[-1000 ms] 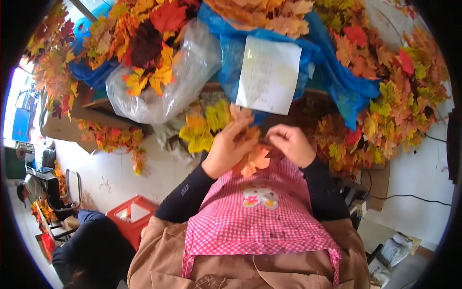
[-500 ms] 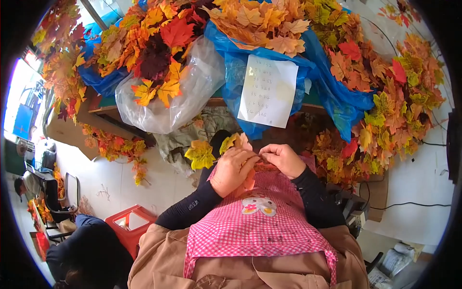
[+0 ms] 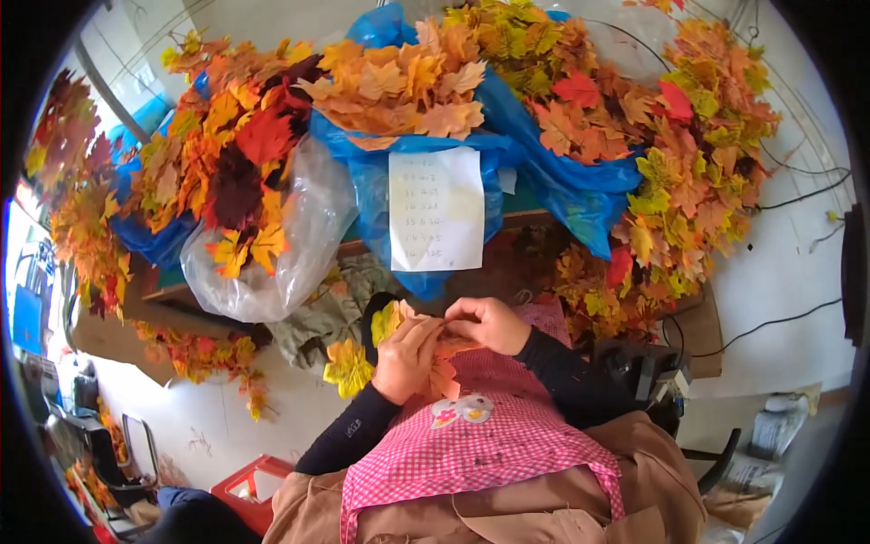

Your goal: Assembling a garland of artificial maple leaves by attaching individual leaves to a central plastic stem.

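Note:
My left hand (image 3: 405,360) is closed around a few artificial maple leaves in front of my pink checked apron (image 3: 480,451). A yellow-green leaf (image 3: 348,367) sticks out on its left, and an orange leaf (image 3: 442,375) shows below its fingers. Thumb and fingertips of my right hand (image 3: 491,325) are pinched together close by the left fingertips. What lies in that pinch is too small or hidden to make out.
Ahead, a heap of orange leaves (image 3: 408,86) sits in a blue plastic bag with a white paper sheet (image 3: 437,210) on its front. A clear bag (image 3: 263,281) hangs left of it. Leaf garlands (image 3: 666,218) hang at the right. A red stool (image 3: 251,490) stands lower left.
The view has shifted, so the bags sit lower and further left. My hands stay together at the leaves; more of the orange leaf shows below my left hand.

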`<state>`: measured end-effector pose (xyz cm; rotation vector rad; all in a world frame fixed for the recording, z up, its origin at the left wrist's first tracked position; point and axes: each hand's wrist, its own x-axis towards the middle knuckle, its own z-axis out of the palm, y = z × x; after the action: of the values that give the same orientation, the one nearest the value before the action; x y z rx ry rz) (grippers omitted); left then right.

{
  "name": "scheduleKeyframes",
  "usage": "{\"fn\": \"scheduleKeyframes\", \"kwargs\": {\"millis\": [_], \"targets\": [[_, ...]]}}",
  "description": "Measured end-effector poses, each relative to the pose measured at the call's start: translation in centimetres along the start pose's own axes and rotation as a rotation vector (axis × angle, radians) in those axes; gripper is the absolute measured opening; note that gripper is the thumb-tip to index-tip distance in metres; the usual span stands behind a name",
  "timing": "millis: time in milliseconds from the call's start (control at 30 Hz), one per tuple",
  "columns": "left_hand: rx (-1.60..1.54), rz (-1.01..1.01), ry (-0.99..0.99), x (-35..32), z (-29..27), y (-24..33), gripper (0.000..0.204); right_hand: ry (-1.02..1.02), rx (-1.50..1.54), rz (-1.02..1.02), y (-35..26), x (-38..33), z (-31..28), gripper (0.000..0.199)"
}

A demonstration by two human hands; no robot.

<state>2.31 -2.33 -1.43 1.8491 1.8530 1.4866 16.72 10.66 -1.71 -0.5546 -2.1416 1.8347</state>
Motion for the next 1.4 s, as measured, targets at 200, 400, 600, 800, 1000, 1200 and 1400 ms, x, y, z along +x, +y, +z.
{"fn": "scheduleKeyframes", "kwargs": {"millis": [200,400,600,800,1000,1200,1400], "targets": [[0.021,-0.028,-0.138,0.3,0.2,-0.9,0.015,0.003,0.082,0.091,0.2,-0.4,-1.6,0.014],[0.054,0.030,-0.294,-0.8,1.1,-0.9,0.015,-0.169,0.144,0.276,2.4,-0.9,-2.8,0.017],[-0.113,-0.054,-0.190,-1.2,1.9,-2.2,0.012,0.236,-0.031,-0.034,-8.5,3.0,-12.4,0.015],[-0.170,-0.099,-0.249,-0.8,1.5,-3.0,0.011,0.529,0.576,-0.246,-8.9,13.1,-31.4,0.014],[-0.152,-0.147,-0.262,-0.6,1.3,-4.1,0.011,0.874,0.757,0.006,-4.7,22.7,-39.1,0.010],[-0.156,-0.193,-0.275,-0.6,1.3,-4.9,0.011,0.897,0.233,-0.262,-4.7,22.8,-38.9,0.019],[-0.110,-0.171,-0.328,-0.2,1.2,-5.1,0.015,1.001,-0.166,-0.501,-11.9,17.8,-34.2,0.024]]}}
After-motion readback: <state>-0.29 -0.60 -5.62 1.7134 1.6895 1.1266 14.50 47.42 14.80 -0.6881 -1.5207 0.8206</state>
